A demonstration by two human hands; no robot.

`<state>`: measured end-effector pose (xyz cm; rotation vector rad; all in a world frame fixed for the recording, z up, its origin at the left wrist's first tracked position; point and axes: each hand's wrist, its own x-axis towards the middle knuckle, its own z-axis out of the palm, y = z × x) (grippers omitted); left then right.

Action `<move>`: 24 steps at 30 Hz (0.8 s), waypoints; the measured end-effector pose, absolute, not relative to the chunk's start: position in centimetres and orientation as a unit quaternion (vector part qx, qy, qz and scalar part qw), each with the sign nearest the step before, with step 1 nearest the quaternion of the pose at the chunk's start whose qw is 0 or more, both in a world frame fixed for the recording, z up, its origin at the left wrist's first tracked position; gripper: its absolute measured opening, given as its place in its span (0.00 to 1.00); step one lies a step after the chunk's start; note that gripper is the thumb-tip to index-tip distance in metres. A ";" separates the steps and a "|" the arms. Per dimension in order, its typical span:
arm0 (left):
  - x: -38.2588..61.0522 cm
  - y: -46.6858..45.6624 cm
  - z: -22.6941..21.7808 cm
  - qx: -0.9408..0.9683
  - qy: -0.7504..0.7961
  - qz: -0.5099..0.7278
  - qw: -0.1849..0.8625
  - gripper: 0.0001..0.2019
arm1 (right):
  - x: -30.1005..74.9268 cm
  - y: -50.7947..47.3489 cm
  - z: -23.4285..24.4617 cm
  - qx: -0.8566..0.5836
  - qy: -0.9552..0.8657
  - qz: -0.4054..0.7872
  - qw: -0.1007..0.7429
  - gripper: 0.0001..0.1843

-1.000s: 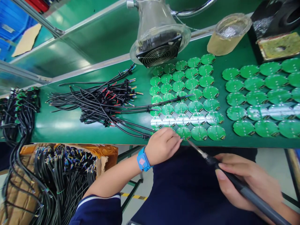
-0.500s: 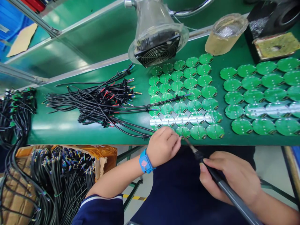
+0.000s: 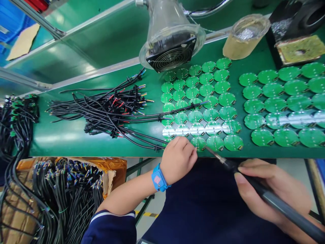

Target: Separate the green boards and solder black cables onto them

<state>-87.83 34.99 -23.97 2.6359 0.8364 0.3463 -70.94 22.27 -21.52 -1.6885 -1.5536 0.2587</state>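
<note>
Right grip (image 3: 275, 195) pinches the soldering iron (image 3: 230, 165); left grip (image 3: 179, 161) pinches a cable (image 3: 156, 148) at the desk's (image 3: 63, 140) near edge. Most boards (image 3: 233, 143) appear unwired.

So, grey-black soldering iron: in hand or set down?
In hand: the bare right hand holds the grey-black soldering iron, tip toward round green circuit boards. Whether it's hot, cannot tell.

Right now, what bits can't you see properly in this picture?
All in the head view:
- The stretch of black cable under the left hand: that hand hides it.
- The back end of the soldering iron in the right hand: cut off by the picture's edge.
- The tiny marks on the green boards: too small to read.
- The rightmost boards: cut off by the right edge.
</note>
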 end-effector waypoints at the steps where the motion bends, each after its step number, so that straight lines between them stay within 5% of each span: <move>1: -87.8 35.1 -23.7 0.927 0.301 0.116 0.190 0.10 | -70.8 22.3 -21.6 -0.674 -0.610 0.102 0.404 0.07; 7: -87.8 35.5 -22.7 0.917 0.300 0.088 0.249 0.08 | -70.9 22.5 -22.4 -0.633 -0.639 0.120 0.420 0.10; 24: -87.7 35.0 -23.6 0.920 0.311 0.101 0.215 0.08 | -73.2 22.9 -21.6 -0.593 -0.722 0.039 0.355 0.09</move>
